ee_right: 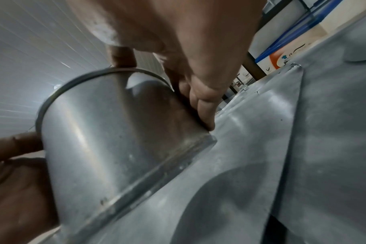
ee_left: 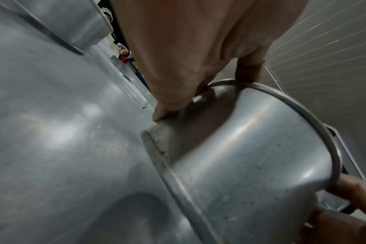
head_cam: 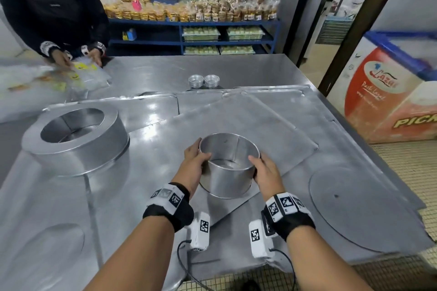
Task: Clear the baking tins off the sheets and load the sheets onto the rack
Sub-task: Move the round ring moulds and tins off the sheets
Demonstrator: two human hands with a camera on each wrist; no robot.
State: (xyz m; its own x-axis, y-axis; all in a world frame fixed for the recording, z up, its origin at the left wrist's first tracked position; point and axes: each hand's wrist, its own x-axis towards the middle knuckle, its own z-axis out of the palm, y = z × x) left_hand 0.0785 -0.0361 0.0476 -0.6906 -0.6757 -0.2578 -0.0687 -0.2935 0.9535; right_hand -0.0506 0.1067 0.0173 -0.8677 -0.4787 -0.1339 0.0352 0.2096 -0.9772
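A round metal baking tin (head_cam: 228, 172) (ee_left: 251, 148) (ee_right: 107, 132) stands on a flat metal sheet (head_cam: 272, 130) in the middle of the table. My left hand (head_cam: 195, 160) (ee_left: 178, 69) grips its left side, thumb over the rim and fingers down the wall. My right hand (head_cam: 264, 170) (ee_right: 178, 54) grips the right side the same way. The tin's base touches the sheet in both wrist views. Further overlapping sheets (head_cam: 343, 139) lie to the right. A larger round tin (head_cam: 78, 142) stands at the left on another sheet (head_cam: 146, 111).
Two stacks of small foil cups (head_cam: 205, 81) sit at the back of the table. A flat round metal disc (head_cam: 354, 208) lies at the right front. Another person (head_cam: 54, 7) handles plastic bags (head_cam: 54, 82) at the far left. A freezer chest (head_cam: 390, 92) stands right of the table.
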